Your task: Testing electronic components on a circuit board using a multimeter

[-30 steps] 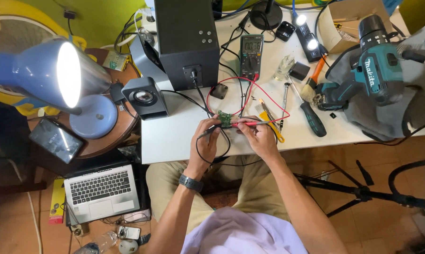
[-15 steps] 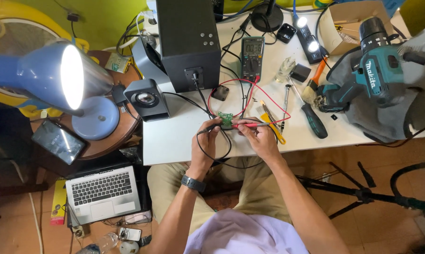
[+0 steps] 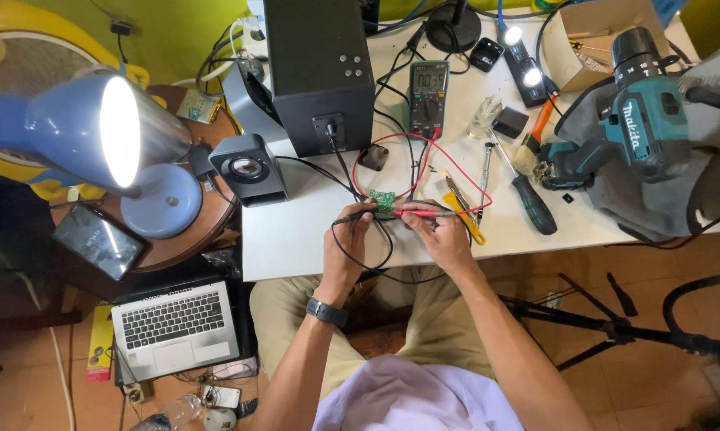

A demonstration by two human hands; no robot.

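A small green circuit board (image 3: pixel 383 201) lies on the white table (image 3: pixel 296 227) near its front edge. My left hand (image 3: pixel 348 239) pinches a black test probe (image 3: pixel 350 216) whose tip points at the board from the left. My right hand (image 3: pixel 441 235) grips a red test probe (image 3: pixel 424 213) that touches the board from the right. Red and black leads (image 3: pixel 424 156) loop back to a multimeter (image 3: pixel 429 97) lying further up the table. A dark watch sits on my left wrist.
A black box (image 3: pixel 320 72) and small speaker (image 3: pixel 250 166) stand at the left. Screwdrivers (image 3: pixel 531 203), a brush and a teal cordless drill (image 3: pixel 631 128) lie to the right. A lit blue desk lamp (image 3: pixel 96 132), a tablet and a laptop (image 3: pixel 174 327) are lower left; a tripod (image 3: pixel 615 331) is lower right.
Both hands stay at the circuit board with the probes; only slight shifts of the fingers and of the camera show.
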